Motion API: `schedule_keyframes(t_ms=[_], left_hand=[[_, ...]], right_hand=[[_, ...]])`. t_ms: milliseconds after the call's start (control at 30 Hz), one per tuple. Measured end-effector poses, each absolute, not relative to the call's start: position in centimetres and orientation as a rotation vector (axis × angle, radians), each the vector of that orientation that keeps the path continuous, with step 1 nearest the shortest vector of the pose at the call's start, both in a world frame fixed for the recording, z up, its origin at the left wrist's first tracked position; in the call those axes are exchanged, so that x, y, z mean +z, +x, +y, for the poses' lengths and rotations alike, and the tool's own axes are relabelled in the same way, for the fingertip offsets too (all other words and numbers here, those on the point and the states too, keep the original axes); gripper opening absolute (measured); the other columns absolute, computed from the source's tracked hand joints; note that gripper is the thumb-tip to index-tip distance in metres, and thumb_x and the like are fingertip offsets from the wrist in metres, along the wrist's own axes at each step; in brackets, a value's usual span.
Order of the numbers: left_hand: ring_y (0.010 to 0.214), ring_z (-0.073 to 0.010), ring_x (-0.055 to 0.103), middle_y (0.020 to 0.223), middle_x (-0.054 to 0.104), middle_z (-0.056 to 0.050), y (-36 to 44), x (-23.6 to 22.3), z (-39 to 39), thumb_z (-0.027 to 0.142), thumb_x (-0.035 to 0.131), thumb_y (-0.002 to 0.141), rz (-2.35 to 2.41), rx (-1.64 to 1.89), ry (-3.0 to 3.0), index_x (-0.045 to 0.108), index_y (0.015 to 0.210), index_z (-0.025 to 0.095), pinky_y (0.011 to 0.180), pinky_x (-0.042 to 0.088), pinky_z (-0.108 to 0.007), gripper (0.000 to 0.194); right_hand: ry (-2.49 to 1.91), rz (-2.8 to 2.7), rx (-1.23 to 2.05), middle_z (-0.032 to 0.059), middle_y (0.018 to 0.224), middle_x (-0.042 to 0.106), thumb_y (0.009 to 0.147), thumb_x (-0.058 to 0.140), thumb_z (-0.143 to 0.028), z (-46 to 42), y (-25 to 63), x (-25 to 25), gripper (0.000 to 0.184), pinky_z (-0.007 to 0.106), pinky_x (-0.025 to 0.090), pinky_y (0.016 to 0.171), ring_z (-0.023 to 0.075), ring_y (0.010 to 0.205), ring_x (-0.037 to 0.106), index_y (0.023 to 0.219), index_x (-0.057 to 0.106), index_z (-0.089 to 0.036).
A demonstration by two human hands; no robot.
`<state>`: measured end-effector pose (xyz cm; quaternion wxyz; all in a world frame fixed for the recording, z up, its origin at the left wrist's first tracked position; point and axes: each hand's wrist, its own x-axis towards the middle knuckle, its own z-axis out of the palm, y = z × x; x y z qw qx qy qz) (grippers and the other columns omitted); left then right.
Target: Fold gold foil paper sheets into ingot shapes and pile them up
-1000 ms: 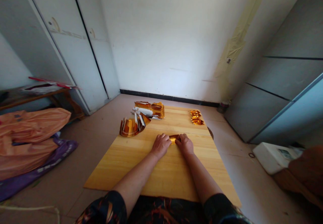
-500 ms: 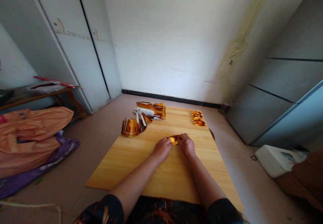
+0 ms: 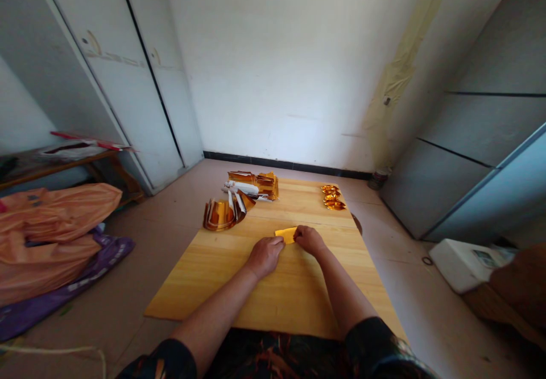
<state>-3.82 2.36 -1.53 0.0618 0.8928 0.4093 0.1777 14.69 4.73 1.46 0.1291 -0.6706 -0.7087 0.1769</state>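
Right hand (image 3: pixel 309 239) pinches the right end of the gold paper (image 3: pixel 285 235). Left hand (image 3: pixel 267 255) touches its near left corner; I can't tell whether it grips. Paper is over the wooden table (image 3: pixel 205 276), long axis left to right, right end angled slightly away. I see it between the hands, just beyond the left. Half a second ago: curled, left end covered. Now: flatter, that end bare.
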Motion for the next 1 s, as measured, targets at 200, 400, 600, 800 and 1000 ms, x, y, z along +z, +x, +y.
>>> schedule_keyframes(t_ms=[200,400,600,800,1000], left_hand=[[0.093,-0.0178,0.059,0.099,0.064,-0.007,-4.1,-1.6,2.3,0.014,0.044,0.085,1.233,0.602,2.642,0.064,0.098,0.020,0.089,0.045,-0.031,0.024],[0.097,-0.0181,0.058,0.104,0.064,-0.006,-3.9,-1.4,2.2,0.010,0.044,0.082,1.257,0.608,2.590,0.064,0.099,0.020,0.091,0.045,-0.032,0.028],[0.095,-0.0196,0.059,0.110,0.063,-0.007,-3.9,-1.2,2.1,0.005,0.042,0.081,1.270,0.527,2.717,0.064,0.095,0.018,0.089,0.044,-0.035,0.029],[0.092,-0.0194,0.060,0.112,0.063,-0.007,-3.9,-1.3,2.0,0.006,0.044,0.082,1.284,0.540,2.783,0.063,0.095,0.018,0.087,0.043,-0.036,0.026],[0.091,-0.0184,0.060,0.112,0.063,-0.005,-3.9,-1.2,2.0,0.005,0.046,0.080,1.295,0.519,2.801,0.062,0.093,0.019,0.085,0.041,-0.035,0.025]], right_hand=[[-2.053,-2.043,0.503,0.0034,0.085,0.066,0.073,0.065,-0.039,4.3,13.8,1.8,0.021,0.022,0.034,0.058,0.0154,0.075,0.060,0.082,0.062,-0.020],[-2.195,-2.031,0.432,0.0073,0.097,0.065,0.072,0.067,-0.047,3.6,12.4,3.0,0.034,0.025,0.039,0.063,0.0196,0.086,0.062,0.093,0.061,-0.021],[-2.201,-1.970,0.496,0.0055,0.092,0.066,0.066,0.073,-0.036,4.2,12.7,2.8,0.027,0.023,0.038,0.062,0.0172,0.082,0.061,0.085,0.063,-0.020],[-2.104,-1.909,0.584,0.0002,0.079,0.067,0.061,0.073,-0.020,5.1,14.3,1.9,0.014,0.021,0.034,0.058,0.0136,0.073,0.058,0.072,0.063,-0.020],[-2.088,-1.863,0.610,-0.0015,0.070,0.066,0.060,0.066,-0.011,5.5,15.8,1.5,0.011,0.019,0.035,0.057,0.0119,0.068,0.057,0.066,0.064,-0.019]])
